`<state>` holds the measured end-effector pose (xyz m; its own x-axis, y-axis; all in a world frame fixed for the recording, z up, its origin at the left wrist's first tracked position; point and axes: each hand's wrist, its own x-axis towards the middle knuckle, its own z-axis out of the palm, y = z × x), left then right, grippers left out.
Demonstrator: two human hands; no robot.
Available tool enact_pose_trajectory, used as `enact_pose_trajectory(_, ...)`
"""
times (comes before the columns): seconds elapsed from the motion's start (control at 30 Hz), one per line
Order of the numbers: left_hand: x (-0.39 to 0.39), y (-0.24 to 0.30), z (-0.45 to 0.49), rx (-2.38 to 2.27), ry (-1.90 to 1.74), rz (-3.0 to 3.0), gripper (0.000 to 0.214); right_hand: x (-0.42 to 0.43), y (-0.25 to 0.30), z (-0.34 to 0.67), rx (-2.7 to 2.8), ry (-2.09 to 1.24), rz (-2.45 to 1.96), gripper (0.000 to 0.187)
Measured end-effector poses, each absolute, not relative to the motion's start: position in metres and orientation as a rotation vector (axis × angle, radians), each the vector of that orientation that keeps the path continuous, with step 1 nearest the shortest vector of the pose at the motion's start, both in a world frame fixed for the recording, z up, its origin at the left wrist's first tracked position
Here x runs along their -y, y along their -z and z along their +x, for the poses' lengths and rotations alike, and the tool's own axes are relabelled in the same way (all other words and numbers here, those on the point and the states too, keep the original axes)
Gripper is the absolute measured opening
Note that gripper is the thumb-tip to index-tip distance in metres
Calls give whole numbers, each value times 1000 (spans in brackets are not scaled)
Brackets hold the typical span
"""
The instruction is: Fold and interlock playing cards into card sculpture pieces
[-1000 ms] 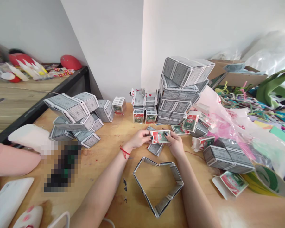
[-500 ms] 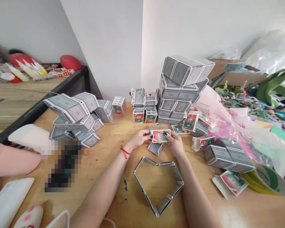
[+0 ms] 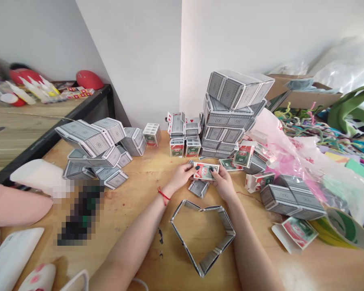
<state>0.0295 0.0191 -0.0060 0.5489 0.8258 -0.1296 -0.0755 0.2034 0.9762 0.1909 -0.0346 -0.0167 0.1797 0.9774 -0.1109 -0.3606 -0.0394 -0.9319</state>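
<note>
My left hand (image 3: 182, 177) and my right hand (image 3: 223, 182) both pinch a small red-and-green card box (image 3: 205, 171), held flat just above the wooden table (image 3: 139, 202). A red string circles my left wrist. Under the box lies a small grey folded-card piece (image 3: 198, 188). Nearer to me sits a heart-shaped ring of folded grey playing cards (image 3: 203, 234), between my forearms. A tall stack of grey card blocks (image 3: 233, 109) rises behind my hands.
A leaning pile of grey card blocks (image 3: 94, 145) stands at the left. More card boxes (image 3: 182, 147) line the wall. A pink plastic bag (image 3: 285, 157), a green tape roll (image 3: 342, 230) and coloured pipe cleaners (image 3: 309, 125) crowd the right. Another person's sleeve (image 3: 15, 204) enters at left.
Both hands have lifted the card box slightly up and away from me. My left forearm has shifted a little to the right. Nothing else has moved.
</note>
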Motion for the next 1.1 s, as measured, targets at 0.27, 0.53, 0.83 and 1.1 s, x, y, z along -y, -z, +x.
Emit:
enact_pose_trajectory(0.27,-21,4,25,-734,-710,1202,37,34,18,192,731,-1261,-1057,33)
enact_pose_trajectory(0.53,-20,-2,23,-733,-729,1207,34,37,17,191,683,-1264,-986,24)
enact_pose_trajectory(0.83,-22,2,23,-721,-698,1118,35,37,16,191,682,-1274,-984,26)
enact_pose_trajectory(1.1,-23,6,22,-698,-658,1070,36,38,13,192,674,-1303,-976,22)
